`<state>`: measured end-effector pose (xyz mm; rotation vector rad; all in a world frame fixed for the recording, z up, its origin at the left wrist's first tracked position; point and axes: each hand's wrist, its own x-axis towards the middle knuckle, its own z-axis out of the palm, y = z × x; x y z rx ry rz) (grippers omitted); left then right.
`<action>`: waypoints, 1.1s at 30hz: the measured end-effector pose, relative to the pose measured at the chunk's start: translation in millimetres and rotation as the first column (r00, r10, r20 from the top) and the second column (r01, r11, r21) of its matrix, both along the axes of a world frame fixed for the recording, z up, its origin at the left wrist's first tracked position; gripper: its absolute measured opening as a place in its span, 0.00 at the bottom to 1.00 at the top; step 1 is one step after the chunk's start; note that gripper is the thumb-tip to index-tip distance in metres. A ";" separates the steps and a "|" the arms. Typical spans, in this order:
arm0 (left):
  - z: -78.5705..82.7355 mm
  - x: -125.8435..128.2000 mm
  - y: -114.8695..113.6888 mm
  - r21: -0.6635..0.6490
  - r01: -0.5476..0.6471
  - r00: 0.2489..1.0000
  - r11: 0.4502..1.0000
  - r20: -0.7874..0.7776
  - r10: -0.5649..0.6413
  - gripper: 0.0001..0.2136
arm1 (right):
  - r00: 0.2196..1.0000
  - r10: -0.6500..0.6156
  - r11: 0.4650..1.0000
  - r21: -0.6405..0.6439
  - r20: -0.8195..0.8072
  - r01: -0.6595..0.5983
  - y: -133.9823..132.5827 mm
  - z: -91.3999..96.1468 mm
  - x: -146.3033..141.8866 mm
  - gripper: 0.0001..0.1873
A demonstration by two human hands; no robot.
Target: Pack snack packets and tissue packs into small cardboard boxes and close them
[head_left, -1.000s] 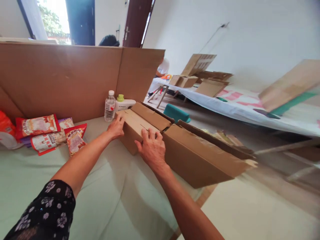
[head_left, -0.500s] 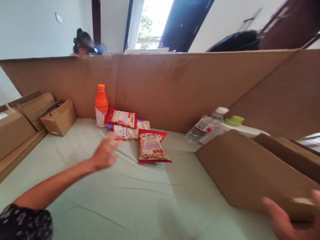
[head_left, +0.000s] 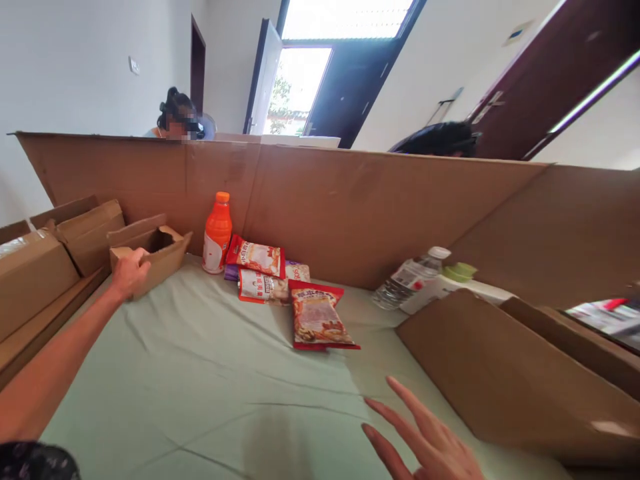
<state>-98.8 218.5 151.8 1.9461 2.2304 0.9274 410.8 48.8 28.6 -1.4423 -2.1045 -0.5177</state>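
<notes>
At the left, my left hand [head_left: 131,272] is closed on the near edge of a small open cardboard box [head_left: 163,267]. My right hand [head_left: 420,437] hovers over the green cloth [head_left: 210,373] at the lower right, fingers spread and holding nothing. Beyond it lies a red snack bag [head_left: 320,317]. Another red snack packet [head_left: 257,257] rests on a white and orange packet [head_left: 263,287], with a purple packet [head_left: 295,270] partly hidden underneath. An orange bottle [head_left: 217,233] stands upright beside these packets.
Cardboard boxes [head_left: 37,287] line the left side. A large cardboard box [head_left: 510,373] sits at the right, with a clear bottle [head_left: 410,280] leaning by a white container with a green cap [head_left: 459,272]. A cardboard wall [head_left: 350,200] runs behind. Beyond it is a person [head_left: 177,113].
My left hand has moved left from near the packets to the small box, which now looks turned and wider open. My right hand has come inward from the large box's side.
</notes>
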 end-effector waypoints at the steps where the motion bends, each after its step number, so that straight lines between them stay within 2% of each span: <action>1: -4.6 7.8 -18.8 0.002 0.082 0.997 0.997 0.002 -0.082 0.10 | 0.999 0.018 1.000 -0.023 -0.043 -0.019 -1.3 10.6 -5.7 0.15; 3: -12.2 28.1 -60.9 0.011 0.265 0.964 0.964 0.009 -0.265 0.07 | 0.988 0.058 0.996 -0.061 -0.146 -0.067 -5.5 36.2 -19.8 0.13; 5: -17.2 54.3 -102.1 0.020 0.454 0.890 0.891 0.025 -0.454 0.07 | 0.960 0.125 0.987 -0.062 -0.252 -0.145 -11.1 64.9 -35.4 0.12; 6: -18.9 68.8 -120.2 0.044 0.564 0.824 0.825 0.030 -0.565 0.08 | 0.937 0.173 0.978 -0.058 -0.303 -0.200 -14.1 79.2 -42.5 0.12; 7: -20.2 83.5 -136.0 0.088 0.674 0.735 0.734 0.028 -0.678 0.08 | 0.908 0.225 0.963 -0.058 -0.354 -0.262 -17.1 92.9 -48.7 0.12; 9: -22.3 110.9 -159.8 0.176 0.835 0.527 0.521 0.015 -0.850 0.12 | 0.832 0.325 0.916 -0.068 -0.450 -0.395 -22.9 117.2 -57.1 0.14; 10: -22.9 122.2 -167.8 0.208 0.879 0.435 0.428 0.014 -0.900 0.15 | 0.791 0.371 0.882 -0.082 -0.486 -0.464 -25.5 127.5 -59.4 0.15; 11: -22.9 131.2 -173.2 0.226 0.903 0.371 0.366 0.022 -0.928 0.17 | 0.756 0.411 0.839 -0.112 -0.509 -0.532 -27.8 136.2 -60.7 0.15; 12: -21.9 137.6 -176.2 0.228 0.914 0.336 0.336 0.041 -0.941 0.19 | 0.732 0.445 0.787 -0.165 -0.516 -0.595 -29.5 143.4 -61.6 0.15; 14: -16.1 142.6 -175.7 0.195 0.932 0.294 0.305 0.081 -0.952 0.19 | 0.726 0.483 0.666 -0.332 -0.489 -0.668 -30.3 153.1 -63.2 0.13; 15: -10.9 142.4 -172.8 0.146 0.944 0.284 0.295 0.087 -0.955 0.19 | 0.743 0.489 0.612 -0.428 -0.457 -0.665 -29.0 155.6 -64.5 0.13; 18: 10.8 141.8 -158.2 -0.103 0.967 0.239 0.234 0.049 -0.970 0.19 | 0.824 0.470 0.522 -0.653 -0.317 -0.549 -18.3 157.2 -71.9 0.16; 21: 30.3 156.1 -144.2 -0.283 0.955 0.094 0.084 0.019 -0.995 0.27 | 0.848 0.489 0.447 -0.776 -0.204 -0.445 -6.7 157.3 -80.5 0.20; 22: 34.4 163.9 -141.3 -0.330 0.943 0.044 0.034 0.023 -0.999 0.25 | 0.847 0.502 0.428 -0.802 -0.173 -0.417 -5.3 158.1 -82.0 0.21; 23: 37.4 171.7 -139.5 -0.376 0.927 0.013 0.006 0.017 -1.000 0.21 | 0.848 0.512 0.421 -0.820 -0.138 -0.388 -6.0 159.1 -82.0 0.22; 24: 39.4 178.4 -138.9 -0.414 0.910 -0.004 0.001 -0.010 -1.000 0.15 | 0.854 0.510 0.437 -0.826 -0.099 -0.356 -8.7 160.1 -80.4 0.21; 25: 40.4 183.1 -139.3 -0.437 0.899 -0.008 0.021 -0.064 -0.998 0.10 | 0.869 0.492 0.476 -0.818 -0.056 -0.322 -13.2 160.7 -76.9 0.20; 27: 39.8 184.3 -142.0 -0.417 0.901 0.024 0.119 -0.226 -0.974 0.08 | 0.915 0.404 0.599 -0.760 0.013 -0.254 -26.3 159.0 -64.3 0.15; 30: 30.9 168.0 -146.9 -0.284 0.919 0.158 0.274 -0.371 -0.915 0.06 | 0.971 0.240 0.788 -0.588 0.023 -0.181 -46.8 144.8 -35.7 0.09; 31: 25.7 160.3 -148.3 -0.245 0.916 0.215 0.316 -0.364 -0.906 0.05 | 0.976 0.216 0.828 -0.530 0.005 -0.181 -51.6 137.1 -25.8 0.09; 33: 13.7 146.0 -151.1 -0.183 0.910 0.304 0.372 -0.317 -0.899 0.04 | 0.972 0.232 0.862 -0.452 -0.048 -0.228 -56.3 119.2 -8.9 0.11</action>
